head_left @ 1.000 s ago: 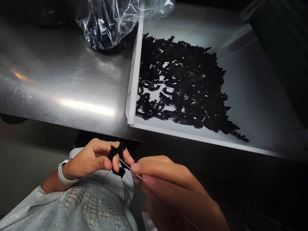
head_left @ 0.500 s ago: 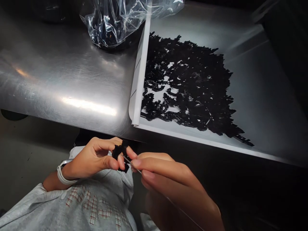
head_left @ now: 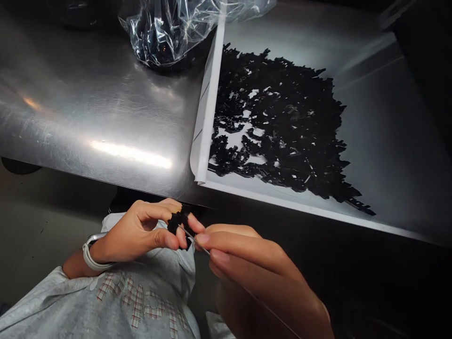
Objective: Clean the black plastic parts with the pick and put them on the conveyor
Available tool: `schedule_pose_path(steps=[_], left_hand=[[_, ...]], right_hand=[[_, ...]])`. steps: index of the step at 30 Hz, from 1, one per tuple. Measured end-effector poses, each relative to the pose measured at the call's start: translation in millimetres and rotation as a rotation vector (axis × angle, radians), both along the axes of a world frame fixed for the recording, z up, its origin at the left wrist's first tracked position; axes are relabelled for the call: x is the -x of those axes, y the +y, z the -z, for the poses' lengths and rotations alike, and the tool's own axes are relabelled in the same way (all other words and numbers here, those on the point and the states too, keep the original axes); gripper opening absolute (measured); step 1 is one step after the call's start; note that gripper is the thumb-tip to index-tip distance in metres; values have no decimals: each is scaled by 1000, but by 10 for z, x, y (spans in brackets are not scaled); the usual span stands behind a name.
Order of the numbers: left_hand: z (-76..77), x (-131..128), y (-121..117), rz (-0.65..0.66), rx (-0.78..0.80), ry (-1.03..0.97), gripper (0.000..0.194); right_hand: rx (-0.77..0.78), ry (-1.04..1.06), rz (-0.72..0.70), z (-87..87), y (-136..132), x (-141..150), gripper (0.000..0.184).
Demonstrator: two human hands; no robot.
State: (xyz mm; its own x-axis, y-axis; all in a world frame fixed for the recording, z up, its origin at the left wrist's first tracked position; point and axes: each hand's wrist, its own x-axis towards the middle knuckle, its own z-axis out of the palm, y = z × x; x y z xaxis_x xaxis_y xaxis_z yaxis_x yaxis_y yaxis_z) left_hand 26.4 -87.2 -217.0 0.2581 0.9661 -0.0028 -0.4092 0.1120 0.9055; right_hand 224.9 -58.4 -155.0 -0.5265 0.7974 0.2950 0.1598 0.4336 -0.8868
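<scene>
My left hand [head_left: 141, 231] is closed on a small black plastic part [head_left: 179, 222], pinched between thumb and fingers just below the table edge. My right hand [head_left: 254, 268] is closed in a pinch on a thin metal wire [head_left: 193, 238], whose tip touches the black part. The wire runs back under my right hand toward the lower right. A white band sits on my left wrist. On the table above lies a pile of many small black plastic parts [head_left: 282, 122] on a white sheet [head_left: 208, 103].
A steel table [head_left: 92, 103] spans the view, its front edge just above my hands. A clear plastic bag [head_left: 169, 28] with dark parts inside sits at the back. My grey shirt with a plaid print [head_left: 134, 301] fills the lower left.
Both hands stayed together at the black part and rose slightly toward the table edge. The wire remains at the part.
</scene>
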Motion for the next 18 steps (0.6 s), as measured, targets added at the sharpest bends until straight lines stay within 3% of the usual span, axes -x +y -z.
schedule_pose_path(steps=[9,18], left_hand=[[-6,-3,-13,2,-30,6,30],[-68,-23,-5,-20,-20,94,38]], right_hand=[[-87,-13,-31,19,-38,-15,38],[-61,48,82,89,-118,20,28]])
